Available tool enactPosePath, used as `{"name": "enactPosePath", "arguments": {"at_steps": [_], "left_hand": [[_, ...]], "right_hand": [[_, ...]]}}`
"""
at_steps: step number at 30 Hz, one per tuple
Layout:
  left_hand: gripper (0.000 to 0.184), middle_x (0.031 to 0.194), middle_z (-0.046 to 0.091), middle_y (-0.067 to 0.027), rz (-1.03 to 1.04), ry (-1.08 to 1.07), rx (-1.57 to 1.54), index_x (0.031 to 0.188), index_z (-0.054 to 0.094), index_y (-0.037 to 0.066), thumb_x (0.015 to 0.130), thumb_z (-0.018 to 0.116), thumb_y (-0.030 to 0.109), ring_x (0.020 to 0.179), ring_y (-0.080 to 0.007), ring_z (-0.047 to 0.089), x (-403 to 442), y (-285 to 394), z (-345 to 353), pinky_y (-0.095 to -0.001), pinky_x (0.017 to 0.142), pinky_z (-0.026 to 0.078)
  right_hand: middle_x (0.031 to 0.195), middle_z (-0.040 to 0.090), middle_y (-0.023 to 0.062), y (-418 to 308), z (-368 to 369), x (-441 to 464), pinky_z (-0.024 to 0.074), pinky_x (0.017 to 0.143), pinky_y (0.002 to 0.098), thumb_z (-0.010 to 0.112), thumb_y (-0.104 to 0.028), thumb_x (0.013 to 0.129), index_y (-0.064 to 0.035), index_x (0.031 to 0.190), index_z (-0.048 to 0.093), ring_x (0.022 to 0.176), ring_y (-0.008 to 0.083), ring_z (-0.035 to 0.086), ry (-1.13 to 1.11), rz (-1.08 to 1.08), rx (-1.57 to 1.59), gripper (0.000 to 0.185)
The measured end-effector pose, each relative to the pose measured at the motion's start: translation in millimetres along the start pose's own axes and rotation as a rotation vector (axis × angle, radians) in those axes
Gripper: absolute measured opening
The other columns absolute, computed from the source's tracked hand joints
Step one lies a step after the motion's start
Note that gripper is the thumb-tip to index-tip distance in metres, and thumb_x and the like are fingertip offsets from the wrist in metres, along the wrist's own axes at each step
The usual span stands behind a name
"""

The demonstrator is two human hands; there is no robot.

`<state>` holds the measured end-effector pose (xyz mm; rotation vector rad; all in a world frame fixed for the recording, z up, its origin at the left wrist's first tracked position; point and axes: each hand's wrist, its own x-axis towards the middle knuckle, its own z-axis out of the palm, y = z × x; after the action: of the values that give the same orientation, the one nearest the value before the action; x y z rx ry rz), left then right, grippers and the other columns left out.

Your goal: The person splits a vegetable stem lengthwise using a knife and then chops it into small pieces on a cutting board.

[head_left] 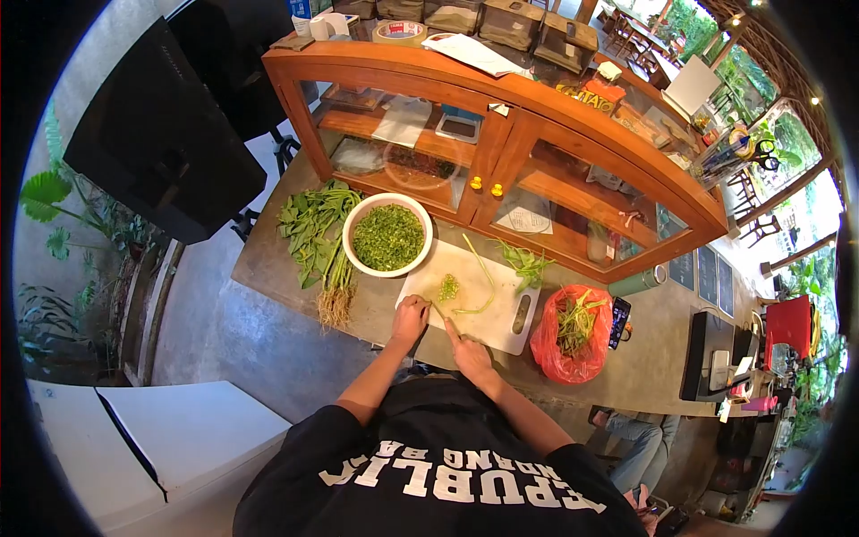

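Note:
On the white cutting board my left hand is curled, its fingertips pressed down near the front edge; what lies under them is hidden. My right hand is closed around a knife, its blade angled toward my left fingers. Just beyond the blade is a small heap of chopped green stems. A long pale stem curves across the board, and a leafy sprig lies at its far right corner. A white bowl full of finely chopped greens stands behind the board on the left.
A bunch of leafy greens with roots lies left of the bowl. A red plastic bag of plant scraps is right of the board, beside a phone. The wooden glass-door cabinet stands behind. Someone's legs show at lower right.

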<state>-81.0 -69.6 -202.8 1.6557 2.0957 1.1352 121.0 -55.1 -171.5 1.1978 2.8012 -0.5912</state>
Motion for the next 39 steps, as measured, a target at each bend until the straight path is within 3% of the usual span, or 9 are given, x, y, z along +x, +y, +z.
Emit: {"name": "enactPosePath", "arguments": {"at_steps": [6,11,23,36,39], "left_hand": [[0.008,0.087,0.065,-0.0129,0.01,0.0,-0.029,0.085,0.072,0.0,0.078,0.069,0.001,0.087,-0.0337,0.061,1.3,-0.4,-1.9,-0.0424,0.081,0.05],[0.008,0.087,0.065,-0.0132,-0.014,0.021,-0.002,0.086,0.073,0.001,0.079,0.069,0.002,0.087,-0.0335,0.062,-0.5,7.5,-3.1,-0.0426,0.081,0.05],[0.009,0.085,0.064,-0.0142,-0.015,0.034,-0.029,0.087,0.072,0.0,0.079,0.069,0.002,0.085,-0.0346,0.061,-1.5,5.6,-0.9,-0.0427,0.08,0.05],[0.009,0.088,0.065,-0.014,-0.057,0.043,-0.035,0.089,0.071,0.002,0.08,0.069,0.003,0.088,-0.0347,0.061,-6.3,4.9,1.2,-0.0429,0.081,0.051],[0.011,0.088,0.064,-0.0129,-0.003,0.028,-0.011,0.09,0.072,0.002,0.079,0.069,0.002,0.089,-0.0341,0.06,-6.6,8.7,-3.9,-0.0424,0.081,0.051]], "right_hand": [[0.084,0.067,0.0229,4.2,7.0,1.5,0.0569,0.067,0.0487,0.056,-0.006,0.085,-0.0165,0.157,0.019,0.071,0.0395,0.068,-0.057,0.018,-0.012,0.081],[0.081,0.068,0.02,-3.9,23.3,22.4,0.0569,0.066,0.0483,0.052,-0.002,0.084,-0.0166,0.157,0.02,0.069,0.0364,0.069,0.05,0.009,-0.068,0.081],[0.084,0.067,0.0226,11.7,17.3,9.5,0.0551,0.072,0.05,0.056,-0.005,0.083,-0.015,0.158,0.014,0.073,0.0376,0.068,-0.003,-0.036,-0.039,0.086],[0.084,0.067,0.0226,16.5,16.1,4.1,0.0558,0.066,0.05,0.056,-0.005,0.085,-0.0145,0.157,0.017,0.069,0.0412,0.067,0.094,-0.025,-0.033,0.082],[0.084,0.067,0.0227,18.3,11.3,8.7,0.0556,0.067,0.0503,0.055,-0.007,0.087,-0.0155,0.156,0.018,0.069,0.0415,0.067,0.024,0.036,0.007,0.079]]}}
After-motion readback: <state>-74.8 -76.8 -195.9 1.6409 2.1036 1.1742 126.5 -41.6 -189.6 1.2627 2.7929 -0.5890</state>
